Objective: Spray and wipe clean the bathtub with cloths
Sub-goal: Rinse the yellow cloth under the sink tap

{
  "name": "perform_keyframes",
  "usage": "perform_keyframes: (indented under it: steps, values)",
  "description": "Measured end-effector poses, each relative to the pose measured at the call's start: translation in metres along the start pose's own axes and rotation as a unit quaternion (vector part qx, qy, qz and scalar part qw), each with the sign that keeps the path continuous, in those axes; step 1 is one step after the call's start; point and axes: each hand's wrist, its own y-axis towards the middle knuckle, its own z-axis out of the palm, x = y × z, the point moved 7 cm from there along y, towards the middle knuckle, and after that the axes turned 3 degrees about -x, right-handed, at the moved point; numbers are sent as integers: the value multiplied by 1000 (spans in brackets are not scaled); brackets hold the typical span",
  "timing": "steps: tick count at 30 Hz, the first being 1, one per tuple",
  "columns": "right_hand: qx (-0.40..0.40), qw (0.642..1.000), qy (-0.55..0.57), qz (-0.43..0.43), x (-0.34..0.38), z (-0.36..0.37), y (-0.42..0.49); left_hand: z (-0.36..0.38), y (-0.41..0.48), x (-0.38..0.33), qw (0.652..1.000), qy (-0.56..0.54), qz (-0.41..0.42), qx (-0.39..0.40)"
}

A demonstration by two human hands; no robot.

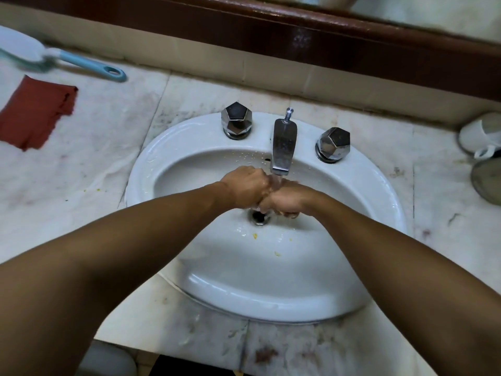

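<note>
Head view: marble counter (103,158), stained and wet. White sink (137,180) set in it. Bathtub not in frame; no spray bottle seen either. Both forearms reach into the basin. Left hand (248,188) and right hand (287,199) are pressed together under the running tap (283,145), fingers curled in, nothing visibly held. Red cloth (35,112) lies flat at far left of the counter, well apart from the hands. Blue-handled brush (89,66) sits beyond it, cups (479,134) at far right. Drain (259,216) is open, with yellow flecks (254,236) near it. Risks, as I judge them: the stream striking knuckles could splash over the rim onto the counter; dripping hands would soak the cloth early; wet fingers may slip on a bottle; tap left running.
</note>
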Motion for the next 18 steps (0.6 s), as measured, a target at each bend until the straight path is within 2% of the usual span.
perform_keyframes:
  steps: [2,4,6,11,13,15,17,18]
  values:
    - [-28,990,-124,-58,10,0,0,6,0,4,999,22,-34,34]
    - [-57,978,-186,-71,8,-1,1,11,0,6,996,2,-65,67]
    - [-91,961,-252,-68,2,-4,5,18,1,7,988,-57,-107,96]
    - [-173,900,-385,-104,4,-17,2,30,2,5,951,-234,-139,145]
    - [-203,900,-370,-110,2,-18,4,32,-2,9,929,-303,-170,130]
    - [-201,925,-311,-87,-7,-17,10,38,-8,14,896,-386,-189,112]
    - [-195,963,-179,-48,-16,-19,12,42,-12,20,858,-463,-207,80]
    - [-189,979,-74,-32,-19,-20,12,39,-13,24,863,-460,-205,46]
